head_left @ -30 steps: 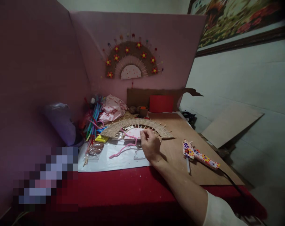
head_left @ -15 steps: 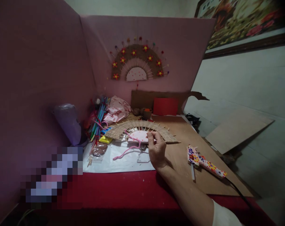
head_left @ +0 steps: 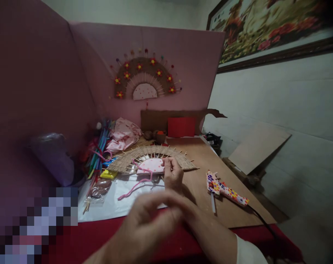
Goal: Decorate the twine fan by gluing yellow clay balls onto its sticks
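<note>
right hand [head_left: 174, 176] pinches woven fan [head_left: 152, 150] by its spotted centre [head_left: 150, 167], mid-frame, seemingly to steady it | left hand [head_left: 155, 214] blurred, lower centre, fingers curved, grip cannot be told | glue gun [head_left: 228, 190] lies frame right on brown board [head_left: 254, 216], apparently to stay clear of the fan

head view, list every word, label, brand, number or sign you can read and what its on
No text is readable.
Framed picture: dark marks at its upper left, too small to read.
Pixelated patch: nothing legible.
Straw-coloured fan and flower-print glue gun: no lettering visible.
</note>
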The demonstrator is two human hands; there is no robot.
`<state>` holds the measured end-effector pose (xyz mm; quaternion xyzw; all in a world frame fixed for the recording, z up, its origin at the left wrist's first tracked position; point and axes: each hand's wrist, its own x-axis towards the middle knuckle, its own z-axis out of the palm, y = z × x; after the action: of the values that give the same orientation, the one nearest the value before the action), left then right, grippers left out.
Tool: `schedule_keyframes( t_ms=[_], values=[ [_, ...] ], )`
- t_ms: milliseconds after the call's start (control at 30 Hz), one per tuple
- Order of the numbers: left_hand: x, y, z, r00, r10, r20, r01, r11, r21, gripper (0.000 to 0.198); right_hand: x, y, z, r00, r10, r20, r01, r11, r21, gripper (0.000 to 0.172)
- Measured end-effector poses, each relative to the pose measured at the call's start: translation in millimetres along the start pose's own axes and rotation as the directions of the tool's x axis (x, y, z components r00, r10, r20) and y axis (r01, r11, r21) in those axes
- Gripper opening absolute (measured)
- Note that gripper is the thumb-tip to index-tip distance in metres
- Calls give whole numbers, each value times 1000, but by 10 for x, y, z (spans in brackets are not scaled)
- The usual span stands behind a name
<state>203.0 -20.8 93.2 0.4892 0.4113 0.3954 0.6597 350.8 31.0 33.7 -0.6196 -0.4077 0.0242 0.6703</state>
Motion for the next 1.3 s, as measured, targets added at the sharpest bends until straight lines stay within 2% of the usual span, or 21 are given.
schedule_keyframes(
  t_ms=[67,100,133,200,267,333,400,533,667,767,833,967,1167,1300],
  values=[
    [331,244,-1,993,114,26,-115,992,56,11,-6,10,11,995,-37,92,51,987,-155,25],
    [493,331,-24,970,241,-1,-239,962,131,8,-16,9,18,986,-67,154,103,965,-240,23],
    [642,382,-57,950,309,-50,-295,938,180,7,-28,7,25,972,-99,214,164,935,-313,19],
    [875,366,-133,946,265,-190,-244,962,126,10,-56,-3,42,942,-148,301,267,875,-405,13],
    [1006,217,-193,911,202,-359,-227,974,-27,13,-80,-13,64,926,-160,343,311,839,-447,15],
    [1048,13,-221,891,148,-430,-208,973,-96,13,-99,-16,91,917,-143,371,320,820,-474,18],
    [1042,-164,-224,888,79,-453,-169,972,-162,12,-116,-10,122,909,-117,401,322,807,-495,19],
    [1033,-278,-216,900,-78,-428,-69,946,-317,19,-140,25,178,902,-94,421,322,797,-511,16],
    [1135,-197,-214,926,-239,-294,94,897,-433,18,-136,76,205,920,-100,380,280,846,-454,12],
    [1260,-157,-190,921,-341,-188,224,859,-460,17,-117,103,201,940,-78,333,215,892,-398,12],
    [1333,-159,-163,914,-374,-158,267,846,-462,18,-105,105,186,948,-67,310,185,912,-367,13],
    [1385,-211,-109,921,-342,-188,223,855,-468,20,-97,71,138,959,-102,263,174,947,-269,13],
    [1249,-285,-74,966,-167,-196,58,882,-467,26,-140,-12,79,949,-247,198,260,965,-45,15],
    [1202,-191,-90,979,-42,-197,-57,882,-468,27,-187,-56,56,927,-302,223,307,952,13,15]
  ],
)
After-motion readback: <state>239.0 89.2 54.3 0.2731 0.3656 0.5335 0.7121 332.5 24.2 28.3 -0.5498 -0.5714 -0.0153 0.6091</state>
